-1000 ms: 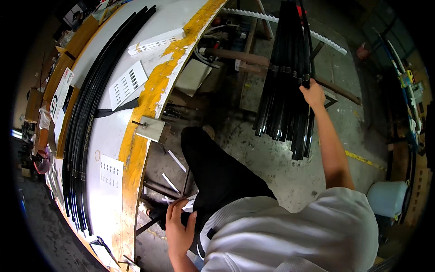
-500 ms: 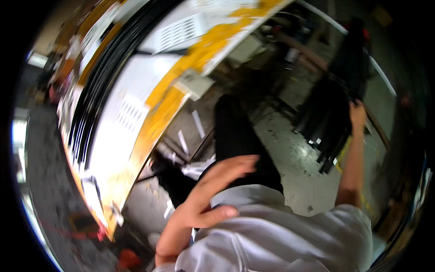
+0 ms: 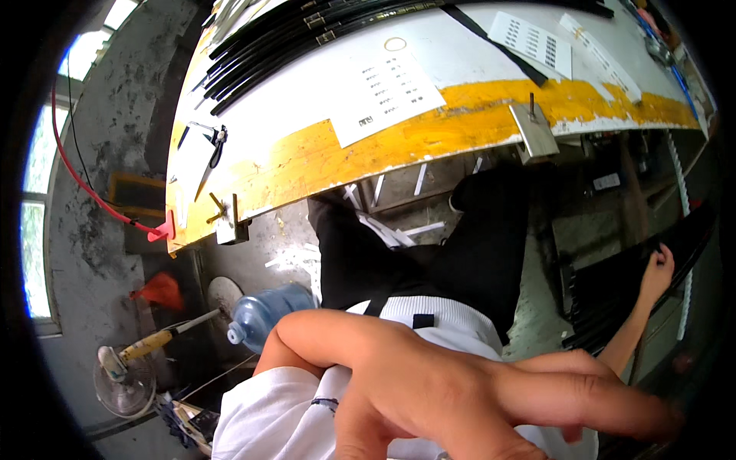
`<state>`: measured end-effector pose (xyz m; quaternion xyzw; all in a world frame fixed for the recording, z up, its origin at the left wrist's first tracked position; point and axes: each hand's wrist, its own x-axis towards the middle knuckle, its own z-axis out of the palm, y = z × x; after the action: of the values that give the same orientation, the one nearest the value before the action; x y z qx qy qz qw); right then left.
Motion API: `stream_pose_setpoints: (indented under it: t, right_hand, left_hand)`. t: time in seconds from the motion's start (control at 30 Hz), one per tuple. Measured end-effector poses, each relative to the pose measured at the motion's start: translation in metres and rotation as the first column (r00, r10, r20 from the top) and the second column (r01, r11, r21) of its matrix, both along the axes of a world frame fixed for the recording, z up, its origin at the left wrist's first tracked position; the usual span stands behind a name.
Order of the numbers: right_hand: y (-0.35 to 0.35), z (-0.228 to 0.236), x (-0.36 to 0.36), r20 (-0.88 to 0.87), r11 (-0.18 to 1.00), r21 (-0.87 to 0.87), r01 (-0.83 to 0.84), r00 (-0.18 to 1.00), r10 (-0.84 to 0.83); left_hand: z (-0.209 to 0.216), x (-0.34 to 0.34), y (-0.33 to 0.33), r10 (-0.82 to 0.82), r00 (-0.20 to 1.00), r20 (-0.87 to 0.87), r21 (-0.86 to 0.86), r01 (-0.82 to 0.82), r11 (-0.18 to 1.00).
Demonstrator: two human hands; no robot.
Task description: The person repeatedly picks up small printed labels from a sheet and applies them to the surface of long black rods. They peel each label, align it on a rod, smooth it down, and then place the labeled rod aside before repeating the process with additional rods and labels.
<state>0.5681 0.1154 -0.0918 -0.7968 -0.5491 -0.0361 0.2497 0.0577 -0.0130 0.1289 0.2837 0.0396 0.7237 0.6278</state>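
My left hand (image 3: 460, 391) is raised large in the foreground, in front of my white shirt. Its fingers stretch to the right, apart and holding nothing; the fingertips are smeared by motion. At far right, my right hand (image 3: 658, 272) reaches down to a bundle of long black rods (image 3: 613, 280) beside the bench. Its fingers are bent closed at the upper side of the bundle, though the exact grip is small to see. More black rods (image 3: 307, 42) with light markings lie across the workbench (image 3: 295, 165), near a white label sheet (image 3: 387, 92) and a second label sheet (image 3: 533, 42).
Metal clamps (image 3: 534, 132) sit on the bench's yellow front edge. Small black-handled snips (image 3: 216, 146) lie at its left end, near a red hose (image 3: 80, 180). A blue water jug (image 3: 268, 314), a fan (image 3: 124, 383) and white strips (image 3: 383, 230) are on the floor side.
The view has swung, so the bench now runs across the top. My left hand has risen closer and stretched rightward. My right hand stays at the black rods.
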Motion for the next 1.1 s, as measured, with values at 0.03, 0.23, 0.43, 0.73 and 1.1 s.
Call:
stream_pose_setpoints:
  t: [0.03,0.23,0.43,0.73,1.1]
  right_hand:
    - [0.016,-0.003,-0.003,-0.102,0.971,0.173,-0.166,0.977,0.186]
    - [0.08,0.114,-0.275,0.117,0.775,0.168,-0.61,0.793,0.598]
    - [0.18,0.131,-0.431,0.43,0.415,0.132,-0.9,0.429,0.795]
    - [0.317,0.123,-0.541,0.499,0.512,-0.036,-0.858,0.429,0.753]
    - [0.354,0.112,-0.564,0.583,0.567,-0.247,-0.786,0.347,0.735]
  left_hand:
    - [0.004,-0.005,0.0,-0.005,1.0,0.014,-0.022,0.006,1.0]
    - [0.023,-0.031,-0.018,0.078,0.997,0.02,-0.235,-0.071,0.969]
    - [-0.001,-0.084,-0.022,0.141,0.958,-0.249,-0.071,-0.163,0.984]
    - [-0.082,-0.204,-0.039,0.184,0.769,-0.612,-0.068,-0.283,0.957]
    - [-0.093,-0.23,-0.03,0.246,0.745,-0.62,-0.223,-0.468,0.855]
